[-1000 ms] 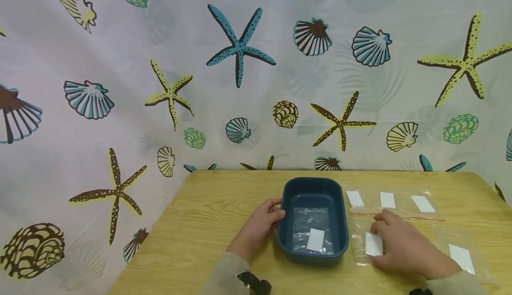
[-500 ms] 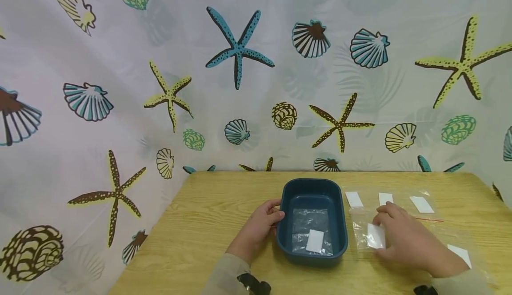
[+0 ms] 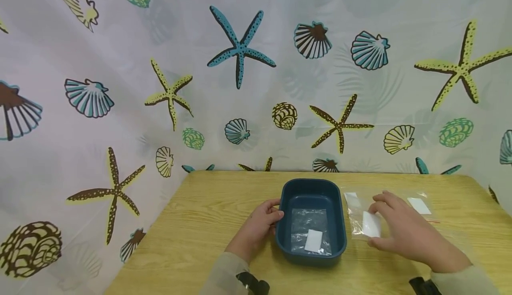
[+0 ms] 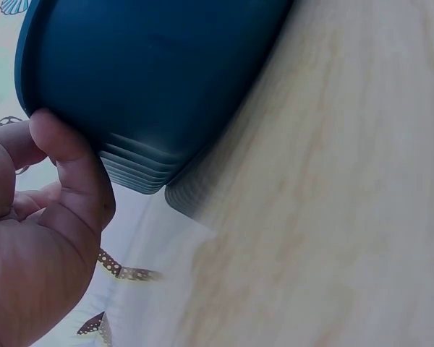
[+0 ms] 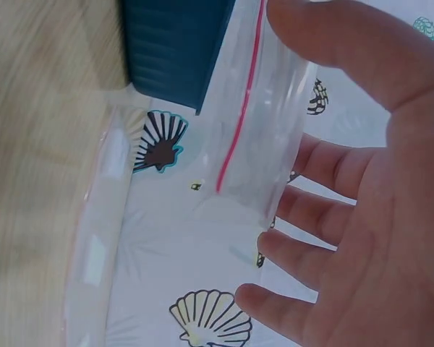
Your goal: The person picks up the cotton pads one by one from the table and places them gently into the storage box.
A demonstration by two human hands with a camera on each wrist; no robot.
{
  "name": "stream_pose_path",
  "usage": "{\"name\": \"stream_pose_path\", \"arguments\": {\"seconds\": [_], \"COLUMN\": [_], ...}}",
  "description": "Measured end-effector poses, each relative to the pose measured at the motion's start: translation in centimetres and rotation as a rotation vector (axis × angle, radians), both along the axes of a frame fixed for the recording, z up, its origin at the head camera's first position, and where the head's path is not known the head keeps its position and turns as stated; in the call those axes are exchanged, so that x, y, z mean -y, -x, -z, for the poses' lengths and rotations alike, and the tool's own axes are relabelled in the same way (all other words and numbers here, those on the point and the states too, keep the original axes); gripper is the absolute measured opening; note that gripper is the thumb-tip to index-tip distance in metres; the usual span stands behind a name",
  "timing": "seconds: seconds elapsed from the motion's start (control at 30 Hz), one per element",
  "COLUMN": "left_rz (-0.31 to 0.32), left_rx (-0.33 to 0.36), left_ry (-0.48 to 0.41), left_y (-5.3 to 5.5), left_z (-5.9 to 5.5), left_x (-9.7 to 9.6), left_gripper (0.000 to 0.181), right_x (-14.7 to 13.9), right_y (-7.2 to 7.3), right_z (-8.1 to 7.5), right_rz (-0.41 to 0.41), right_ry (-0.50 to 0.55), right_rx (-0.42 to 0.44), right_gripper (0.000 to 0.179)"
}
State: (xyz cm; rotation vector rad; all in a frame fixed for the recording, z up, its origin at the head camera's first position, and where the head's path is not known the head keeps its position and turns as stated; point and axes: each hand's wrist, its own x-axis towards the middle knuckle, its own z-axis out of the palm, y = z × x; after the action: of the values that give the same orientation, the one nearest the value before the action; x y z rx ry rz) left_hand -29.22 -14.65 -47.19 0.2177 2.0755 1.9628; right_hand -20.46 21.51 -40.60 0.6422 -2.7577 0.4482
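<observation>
My left hand [image 3: 258, 224] holds the left side of a dark blue plastic bin [image 3: 312, 261], its thumb near the rim. A clear zip bag [image 3: 310, 219] with a white rectangle inside lies in the bin. To the right of the bin, my right hand [image 3: 406, 235] pinches another zip bag [image 3: 357, 224] by its edge, thumb and fingers at the white rectangle [image 3: 371, 225]. This bag is raised off the table and tilted; the right wrist view shows its red seal strip [image 5: 242, 108].
More clear bags with white rectangles lie at the back right, one rectangle [image 3: 419, 205] beyond the right hand, another [image 3: 352, 199] near the bin's back corner. The wooden table [image 3: 224, 197] meets a curtain [image 3: 256, 108] printed with shells and starfish.
My right hand has lifted the zip bag from the table and moved it slightly up and away. The right forearm now hides the bag at the far right. My left hand stays on the bin.
</observation>
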Motion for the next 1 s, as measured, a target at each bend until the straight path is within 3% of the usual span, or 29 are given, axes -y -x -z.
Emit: {"name": "stream_pose_path", "arguments": {"seconds": [0.53,1.0], "left_rz": [-0.007,-0.005], "left_rx": [-0.008,0.012], "left_ry": [0.008,-0.011], "left_y": [0.2,0.1], "left_z": [0.2,0.1], "left_x": [0.0,0.0], "left_gripper": [0.043,0.042], "right_x": [4.3,7.8], "right_y": [1.5,3.0], "right_z": [-1.9,-2.0], "right_rz": [-0.064,-0.080], "right_ry": [-0.005,-0.050], "right_rx": [-0.022,0.034], "right_gripper": [0.057,0.061]}}
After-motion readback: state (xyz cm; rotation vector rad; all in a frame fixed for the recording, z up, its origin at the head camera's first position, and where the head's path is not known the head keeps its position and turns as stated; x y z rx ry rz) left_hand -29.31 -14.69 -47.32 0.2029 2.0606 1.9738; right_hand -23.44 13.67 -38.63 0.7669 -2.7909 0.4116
